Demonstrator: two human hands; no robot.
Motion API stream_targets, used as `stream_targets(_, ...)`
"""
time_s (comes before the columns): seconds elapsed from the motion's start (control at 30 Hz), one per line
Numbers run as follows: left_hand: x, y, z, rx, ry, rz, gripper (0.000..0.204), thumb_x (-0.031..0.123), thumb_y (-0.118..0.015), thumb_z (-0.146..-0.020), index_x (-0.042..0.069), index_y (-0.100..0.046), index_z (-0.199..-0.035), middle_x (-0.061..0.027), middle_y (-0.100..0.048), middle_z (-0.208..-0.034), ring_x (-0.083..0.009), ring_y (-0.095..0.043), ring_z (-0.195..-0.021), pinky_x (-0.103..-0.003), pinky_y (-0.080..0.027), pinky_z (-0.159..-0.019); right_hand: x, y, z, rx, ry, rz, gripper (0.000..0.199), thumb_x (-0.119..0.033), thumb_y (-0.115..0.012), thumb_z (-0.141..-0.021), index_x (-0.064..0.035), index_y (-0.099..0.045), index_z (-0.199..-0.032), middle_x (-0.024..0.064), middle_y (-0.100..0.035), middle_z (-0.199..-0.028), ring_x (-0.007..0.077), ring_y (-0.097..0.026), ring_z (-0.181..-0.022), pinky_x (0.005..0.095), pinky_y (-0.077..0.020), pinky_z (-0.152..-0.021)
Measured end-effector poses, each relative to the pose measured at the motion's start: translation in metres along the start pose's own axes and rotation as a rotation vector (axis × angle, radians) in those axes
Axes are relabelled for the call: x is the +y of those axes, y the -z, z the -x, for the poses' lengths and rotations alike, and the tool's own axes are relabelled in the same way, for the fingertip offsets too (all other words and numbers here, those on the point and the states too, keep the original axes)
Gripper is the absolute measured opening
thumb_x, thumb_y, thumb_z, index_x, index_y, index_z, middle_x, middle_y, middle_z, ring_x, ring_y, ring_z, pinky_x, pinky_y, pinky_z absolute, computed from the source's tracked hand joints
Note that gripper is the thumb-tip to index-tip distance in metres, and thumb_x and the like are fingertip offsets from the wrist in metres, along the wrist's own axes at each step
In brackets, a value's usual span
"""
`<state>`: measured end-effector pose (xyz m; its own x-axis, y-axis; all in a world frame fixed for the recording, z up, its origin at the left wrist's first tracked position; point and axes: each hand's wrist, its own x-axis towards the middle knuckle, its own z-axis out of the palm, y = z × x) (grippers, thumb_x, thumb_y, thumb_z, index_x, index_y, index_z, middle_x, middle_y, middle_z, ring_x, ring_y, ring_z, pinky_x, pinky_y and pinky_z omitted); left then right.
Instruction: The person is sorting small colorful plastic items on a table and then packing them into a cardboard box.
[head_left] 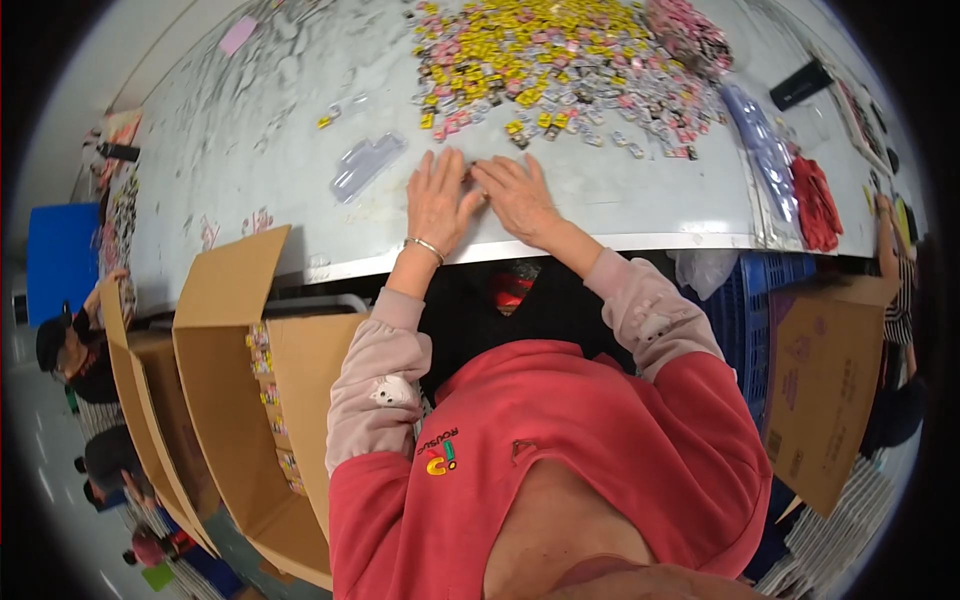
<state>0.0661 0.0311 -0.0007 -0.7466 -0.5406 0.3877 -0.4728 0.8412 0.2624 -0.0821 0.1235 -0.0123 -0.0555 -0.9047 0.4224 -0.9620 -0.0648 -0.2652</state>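
Observation:
My left hand point(437, 203), with a bracelet at the wrist, lies on the pale table with its fingers stretched forward and thumb apart. Beside it my right hand point(520, 203) points its fingers inward, the tips closed around something small and dark between the hands, too small to make out. Just beyond my hands spreads a big pile of small yellow, pink and clear pieces point(540, 70). An empty clear plastic blister tray point(367, 166) lies left of my left hand.
Open cardboard boxes point(225, 370) stand at my left, one holding small packs. At the right are stacked clear trays point(757, 145), a red cloth point(815, 203), a black object point(800, 85), a blue crate point(745, 320) and another carton point(825, 390). People work on both sides.

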Motion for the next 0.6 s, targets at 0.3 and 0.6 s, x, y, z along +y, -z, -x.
stream_targets(0.3, 0.036, -0.014, 0.011, -0.170, -0.082, -0.044, 0.074, 0.049, -0.054, -0.084, 0.003, -0.034, -0.137, -0.0159, -0.030, -0.145, -0.0342, -0.027, -0.133, -0.053, -0.019, -0.105, 0.136, 0.077, 0.053, 0.224, -0.437, 0.260, 0.032, -0.003, -0.057, -0.078, -0.0065, -0.061, -0.110, 0.0189, -0.056, -0.110, 0.0332, -0.054, -0.098, 0.0390, -0.0447, -0.083)
stream_targets(0.6, 0.051, -0.013, 0.016, 0.023, 0.000, 0.131, 0.063, 0.038, -0.055, -0.086, 0.002, -0.039, -0.134, -0.0167, -0.034, -0.142, -0.0345, -0.029, -0.133, -0.051, -0.019, -0.106, 0.133, 0.066, 0.034, 0.224, -0.649, -0.684, 0.018, -0.002, -0.061, -0.079, -0.0040, -0.066, -0.096, 0.0073, -0.060, -0.085, 0.0191, -0.062, -0.074, 0.0290, -0.0511, -0.070)
